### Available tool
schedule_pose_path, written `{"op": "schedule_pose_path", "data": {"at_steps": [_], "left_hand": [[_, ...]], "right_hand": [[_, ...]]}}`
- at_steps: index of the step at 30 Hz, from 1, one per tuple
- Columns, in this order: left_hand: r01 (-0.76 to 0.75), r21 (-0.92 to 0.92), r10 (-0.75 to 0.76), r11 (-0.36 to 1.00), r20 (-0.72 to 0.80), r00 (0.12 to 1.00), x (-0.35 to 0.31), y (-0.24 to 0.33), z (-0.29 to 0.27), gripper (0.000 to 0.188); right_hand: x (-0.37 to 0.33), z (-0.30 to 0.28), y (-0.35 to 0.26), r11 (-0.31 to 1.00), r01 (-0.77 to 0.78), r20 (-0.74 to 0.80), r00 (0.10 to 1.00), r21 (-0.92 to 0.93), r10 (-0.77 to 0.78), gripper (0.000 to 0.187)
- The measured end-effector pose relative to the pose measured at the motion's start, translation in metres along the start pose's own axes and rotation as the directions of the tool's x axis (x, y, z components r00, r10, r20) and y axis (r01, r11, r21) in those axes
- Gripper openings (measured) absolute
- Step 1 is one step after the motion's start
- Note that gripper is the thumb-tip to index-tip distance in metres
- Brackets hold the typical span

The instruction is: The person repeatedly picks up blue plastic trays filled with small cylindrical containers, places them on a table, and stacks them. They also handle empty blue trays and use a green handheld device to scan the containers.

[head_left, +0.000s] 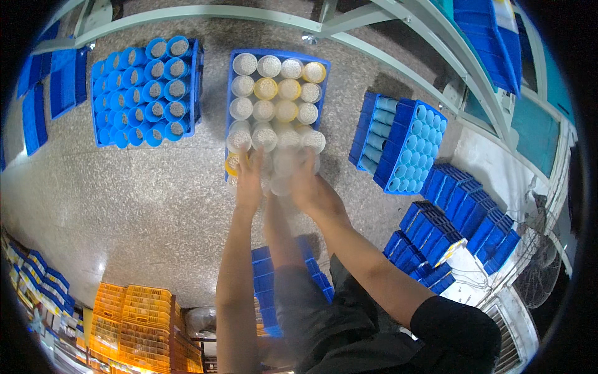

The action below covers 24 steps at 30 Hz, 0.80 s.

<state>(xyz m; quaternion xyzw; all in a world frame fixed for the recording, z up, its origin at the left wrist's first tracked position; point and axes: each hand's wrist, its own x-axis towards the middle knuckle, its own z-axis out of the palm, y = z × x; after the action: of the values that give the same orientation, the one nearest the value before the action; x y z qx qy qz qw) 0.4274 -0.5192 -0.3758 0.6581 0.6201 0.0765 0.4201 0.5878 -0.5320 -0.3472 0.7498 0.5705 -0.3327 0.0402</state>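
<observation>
A blue crate in front of me holds rows of round cups, most white or clear and some yellow, filled with small pale grains. My left hand is at the crate's near left end, its fingers stretched out and apart beside a yellow-rimmed cup. My right hand reaches to the near right end; motion smears its fingers, so their grip cannot be made out. Between my hands are blurred translucent cups, and whether either hand touches them is unclear.
Left stands a crate of blue cups holding pale grains. Right are blue crates with light-blue cups. Stacked blue crates line the right wall. Orange crates stand at lower left. A pale metal frame crosses the far side.
</observation>
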Motion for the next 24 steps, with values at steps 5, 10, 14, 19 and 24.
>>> {"op": "schedule_pose_path", "data": {"at_steps": [5, 10, 14, 19, 24], "left_hand": [[0.03, 0.009, -0.03, 1.0, 0.033, 0.999, 0.008, 0.012, -0.004, 0.08], [0.151, 0.071, -0.157, 0.986, 0.092, 0.983, 0.004, 0.099, -0.045, 0.07], [-0.08, -0.26, 0.09, 0.962, 0.028, 0.996, 0.051, 0.246, -0.119, 0.062], [-0.513, -0.24, 0.424, 0.824, -0.339, 0.84, 0.183, 0.474, -0.206, 0.045], [-0.641, -0.029, 0.52, 0.767, -0.558, 0.647, 0.362, 0.645, -0.217, 0.052]], "right_hand": [[-0.011, -0.047, -0.001, 0.994, -0.079, 0.233, 0.971, 0.072, 0.061, 0.077], [-0.032, -0.151, -0.042, 0.993, 0.02, 0.252, 0.967, 0.119, -0.05, 0.071], [-0.04, -0.323, -0.036, 0.968, 0.156, 0.064, 0.983, 0.195, -0.171, 0.06], [0.059, -0.546, 0.037, 0.865, 0.456, -0.582, 0.769, 0.212, -0.263, 0.04], [0.249, -0.719, 0.109, 0.942, 0.333, -0.786, 0.593, 0.042, -0.175, 0.06]]}}
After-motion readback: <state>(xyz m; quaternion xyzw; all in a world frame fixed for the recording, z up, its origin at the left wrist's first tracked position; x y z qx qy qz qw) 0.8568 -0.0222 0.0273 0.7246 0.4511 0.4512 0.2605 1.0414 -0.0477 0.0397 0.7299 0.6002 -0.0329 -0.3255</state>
